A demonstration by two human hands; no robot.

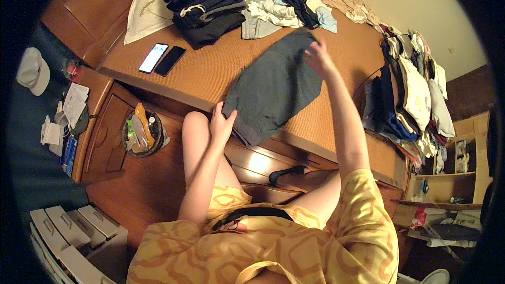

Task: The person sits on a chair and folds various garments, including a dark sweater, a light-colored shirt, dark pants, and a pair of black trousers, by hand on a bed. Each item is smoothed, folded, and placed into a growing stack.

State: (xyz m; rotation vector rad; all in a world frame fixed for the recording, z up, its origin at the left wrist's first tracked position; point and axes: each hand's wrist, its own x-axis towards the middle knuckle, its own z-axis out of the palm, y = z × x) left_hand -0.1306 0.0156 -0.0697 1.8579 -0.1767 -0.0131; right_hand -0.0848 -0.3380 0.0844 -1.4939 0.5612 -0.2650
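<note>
A dark grey garment (pixel 272 86) lies flattened across the edge of the woven mat on the bed (pixel 201 75), its near end hanging a little over the edge. My left hand (pixel 223 122) grips its near left corner between thumb and fingers. At the garment's far right side is my right hand (pixel 318 58), fingers spread and seemingly holding nothing; whether the fingertips touch the cloth I cannot tell. A stack of dark folded clothes (pixel 205 8) stands beyond, beside a cream cloth (pixel 148 12). Small white and grey clothes (pixel 272 12) lie right of the stack.
Two phones, one lit (pixel 154 58) and one dark (pixel 170 61), lie on the mat. A filled waste bin (pixel 142 130) stands on the floor at left. Piled clothes (pixel 406 90) hang at the right. White drawers (pixel 67 228) stand lower left, and wooden shelves (pixel 446 173) at right.
</note>
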